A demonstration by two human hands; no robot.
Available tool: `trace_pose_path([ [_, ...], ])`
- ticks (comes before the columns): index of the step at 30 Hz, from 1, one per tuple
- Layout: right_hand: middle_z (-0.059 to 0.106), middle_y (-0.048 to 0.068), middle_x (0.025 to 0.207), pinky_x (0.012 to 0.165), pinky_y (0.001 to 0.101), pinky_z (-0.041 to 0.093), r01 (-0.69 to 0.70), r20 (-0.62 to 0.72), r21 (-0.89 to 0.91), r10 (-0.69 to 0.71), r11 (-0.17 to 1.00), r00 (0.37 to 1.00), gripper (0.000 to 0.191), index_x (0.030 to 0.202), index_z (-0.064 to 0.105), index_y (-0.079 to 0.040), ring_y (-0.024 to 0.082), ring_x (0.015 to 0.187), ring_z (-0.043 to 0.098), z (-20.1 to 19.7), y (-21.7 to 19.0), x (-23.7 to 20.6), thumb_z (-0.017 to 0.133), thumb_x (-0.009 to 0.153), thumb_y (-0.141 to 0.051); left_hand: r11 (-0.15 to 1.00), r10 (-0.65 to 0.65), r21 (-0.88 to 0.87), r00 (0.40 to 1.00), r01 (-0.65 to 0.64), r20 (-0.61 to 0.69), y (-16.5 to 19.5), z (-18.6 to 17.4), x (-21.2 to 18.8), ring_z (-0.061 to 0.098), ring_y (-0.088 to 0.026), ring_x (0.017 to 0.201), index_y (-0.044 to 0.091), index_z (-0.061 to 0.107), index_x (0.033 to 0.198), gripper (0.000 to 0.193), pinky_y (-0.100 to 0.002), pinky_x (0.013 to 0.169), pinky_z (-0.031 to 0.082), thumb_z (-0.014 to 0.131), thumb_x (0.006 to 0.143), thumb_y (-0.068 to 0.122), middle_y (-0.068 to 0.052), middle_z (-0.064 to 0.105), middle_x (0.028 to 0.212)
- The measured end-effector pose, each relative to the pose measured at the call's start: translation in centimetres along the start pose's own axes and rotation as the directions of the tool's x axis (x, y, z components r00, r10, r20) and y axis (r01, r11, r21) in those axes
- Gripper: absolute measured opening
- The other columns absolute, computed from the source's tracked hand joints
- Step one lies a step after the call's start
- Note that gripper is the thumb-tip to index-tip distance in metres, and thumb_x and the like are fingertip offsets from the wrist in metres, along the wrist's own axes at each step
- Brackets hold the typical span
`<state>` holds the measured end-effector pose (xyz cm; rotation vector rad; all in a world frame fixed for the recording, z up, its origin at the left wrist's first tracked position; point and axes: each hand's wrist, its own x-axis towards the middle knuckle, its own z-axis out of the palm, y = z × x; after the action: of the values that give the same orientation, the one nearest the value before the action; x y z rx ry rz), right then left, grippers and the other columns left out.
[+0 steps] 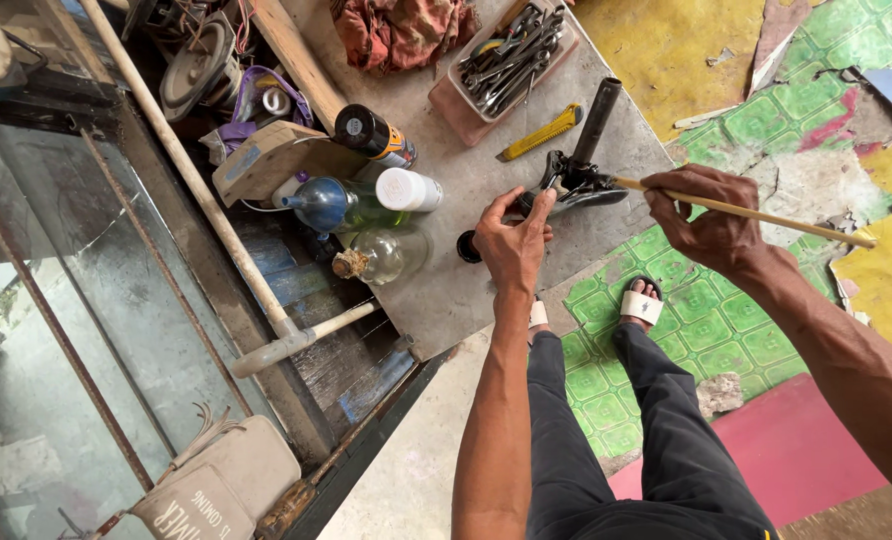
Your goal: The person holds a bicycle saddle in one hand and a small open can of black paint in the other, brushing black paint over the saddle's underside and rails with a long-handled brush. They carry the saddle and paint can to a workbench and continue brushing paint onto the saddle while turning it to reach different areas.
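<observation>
A black metal part with a tube (581,170) lies on the grey worktop (466,290). My left hand (511,240) grips its near end. My right hand (711,215) holds a thin wooden stick (766,213), whose tip touches the black part from the right. A small black round cap (467,247) sits by my left wrist.
A pink tray of wrenches (506,60), a yellow utility knife (541,132), spray cans (376,135), a blue-capped bottle (331,203) and a corked glass bottle (381,255) crowd the worktop. A long wooden handle (196,180) leans at left. My sandalled feet (641,300) stand on green tiles.
</observation>
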<state>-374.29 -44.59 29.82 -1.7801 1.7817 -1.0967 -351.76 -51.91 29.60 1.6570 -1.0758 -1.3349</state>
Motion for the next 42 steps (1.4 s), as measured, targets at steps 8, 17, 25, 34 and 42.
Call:
trace_pose_path([
  [8,0.074,0.01,0.088,0.06,0.0312,0.056,0.074,0.04,0.047,-0.076,0.996,0.996,0.012,0.104,0.077,-0.004,0.017,0.071,0.069,0.6,1.0,-0.5,0.076,0.092,-0.006,1.0,-0.011,0.005,1.0,0.011,0.007,-0.3,-0.2,-0.2,0.07,-0.014,0.055,-0.007,0.07,0.12,0.057,-0.026,0.05,0.06,0.084,0.08,0.032,-0.013,0.073,0.073],
  [17,0.073,0.009,0.087,0.059,0.0325,0.055,0.059,0.067,0.031,-0.061,0.998,0.996,0.008,0.101,0.076,-0.005,0.017,0.067,0.068,-0.8,0.1,-0.2,0.074,0.094,-0.007,0.986,0.134,0.105,0.991,-0.133,-0.002,-1.2,0.2,-1.6,0.071,-0.015,0.058,-0.004,0.074,0.113,0.052,-0.027,0.049,0.058,0.085,0.08,0.035,-0.008,0.07,0.087],
  [25,0.076,0.009,0.085,0.045,0.0308,0.054,0.203,0.331,-0.106,-0.158,0.973,0.93,0.012,0.099,0.078,-0.006,0.016,0.059,0.066,-1.0,0.7,3.0,0.073,0.09,-0.013,0.926,0.242,0.291,0.97,-0.239,0.027,-1.8,1.0,-2.8,0.072,-0.019,0.084,0.001,0.075,0.117,0.058,-0.032,0.074,0.061,0.084,0.08,0.045,-0.009,0.066,0.101],
  [34,0.074,0.01,0.086,0.054,0.0293,0.057,0.138,0.151,-0.096,-0.123,0.986,0.981,0.007,0.102,0.077,-0.006,0.017,0.066,0.069,-2.5,-0.8,0.5,0.075,0.096,-0.007,0.947,0.215,0.24,0.976,-0.215,0.026,-1.8,1.0,-3.0,0.072,-0.019,0.084,0.0,0.074,0.119,0.06,-0.033,0.075,0.061,0.084,0.08,0.045,-0.01,0.065,0.105],
  [42,0.074,0.009,0.091,0.06,0.03,0.06,0.117,0.049,-0.105,-0.112,0.988,0.992,0.008,0.104,0.075,-0.005,0.02,0.075,0.072,-2.5,-0.9,-0.7,0.074,0.097,-0.003,0.94,0.226,0.258,0.974,-0.225,0.026,-1.8,1.3,-2.9,0.072,-0.02,0.085,0.0,0.074,0.118,0.059,-0.033,0.073,0.062,0.084,0.081,0.045,-0.01,0.065,0.104],
])
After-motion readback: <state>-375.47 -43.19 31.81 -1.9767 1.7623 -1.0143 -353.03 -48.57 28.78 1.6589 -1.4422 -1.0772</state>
